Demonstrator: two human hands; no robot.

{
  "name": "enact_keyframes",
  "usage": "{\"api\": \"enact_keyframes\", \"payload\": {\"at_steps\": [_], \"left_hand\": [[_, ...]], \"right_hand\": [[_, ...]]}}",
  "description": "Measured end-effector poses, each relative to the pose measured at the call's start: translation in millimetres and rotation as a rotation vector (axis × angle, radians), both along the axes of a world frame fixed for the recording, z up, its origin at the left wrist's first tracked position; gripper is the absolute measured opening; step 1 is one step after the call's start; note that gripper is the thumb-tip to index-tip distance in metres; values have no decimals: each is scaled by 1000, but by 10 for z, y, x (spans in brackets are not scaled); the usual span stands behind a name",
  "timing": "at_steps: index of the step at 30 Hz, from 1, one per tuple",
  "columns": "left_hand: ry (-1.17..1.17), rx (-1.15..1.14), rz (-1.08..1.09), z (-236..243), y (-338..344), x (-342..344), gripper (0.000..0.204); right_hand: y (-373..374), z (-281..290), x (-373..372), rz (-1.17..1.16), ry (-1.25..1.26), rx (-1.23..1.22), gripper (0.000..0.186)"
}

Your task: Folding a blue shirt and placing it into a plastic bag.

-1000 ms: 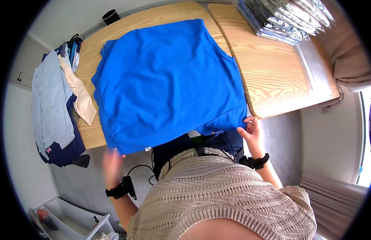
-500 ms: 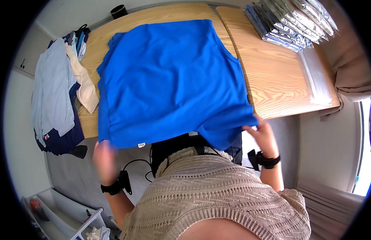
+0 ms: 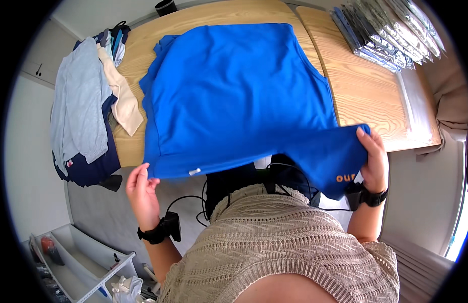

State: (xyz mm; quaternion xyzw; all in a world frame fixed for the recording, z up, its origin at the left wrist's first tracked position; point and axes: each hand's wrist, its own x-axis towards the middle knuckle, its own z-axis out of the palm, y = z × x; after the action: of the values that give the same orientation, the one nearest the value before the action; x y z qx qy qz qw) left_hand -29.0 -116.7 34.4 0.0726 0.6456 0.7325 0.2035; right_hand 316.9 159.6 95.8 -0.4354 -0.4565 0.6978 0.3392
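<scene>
A bright blue garment (image 3: 234, 91) lies spread over the wooden table, its near edge hanging past the front. A small white tag (image 3: 194, 171) shows on that edge. My left hand (image 3: 143, 189) pinches the near left corner between thumb and fingers. On the right, my right hand (image 3: 374, 159) grips a raised flap of the same garment, pulled out to the right, with orange lettering near its lower corner. Each wrist wears a black strap with a small device.
Folded clothes in light blue, cream and navy (image 3: 82, 101) hang over the table's left end. Plastic-wrapped garments (image 3: 385, 35) are stacked at the far right, near clear plastic bags (image 3: 417, 106). A black cup (image 3: 166, 7) stands behind. A grey divided bin (image 3: 82, 257) sits lower left.
My right hand has drawn the garment's near right part outward and up, unfolding it so the lettering shows. My left hand now pinches the left corner. The view has shifted slightly.
</scene>
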Motion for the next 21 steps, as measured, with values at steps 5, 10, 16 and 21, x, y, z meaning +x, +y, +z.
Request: {"api": "enact_keyframes", "payload": {"at_steps": [5, 10, 16, 21], "left_hand": [[-55, 122, -130, -57, 209, -384, 35], [135, 78, -166, 31, 495, -239, 45], [411, -142, -354, -75, 510, -123, 36], [454, -102, -478, -23, 796, 33, 25]], "right_hand": [[559, 23, -451, 82, 183, 48, 15], [733, -252, -584, 37, -124, 504, 44], [211, -625, -350, 96, -881, 773, 42], [222, -641, -375, 198, -1075, 713, 44]]}}
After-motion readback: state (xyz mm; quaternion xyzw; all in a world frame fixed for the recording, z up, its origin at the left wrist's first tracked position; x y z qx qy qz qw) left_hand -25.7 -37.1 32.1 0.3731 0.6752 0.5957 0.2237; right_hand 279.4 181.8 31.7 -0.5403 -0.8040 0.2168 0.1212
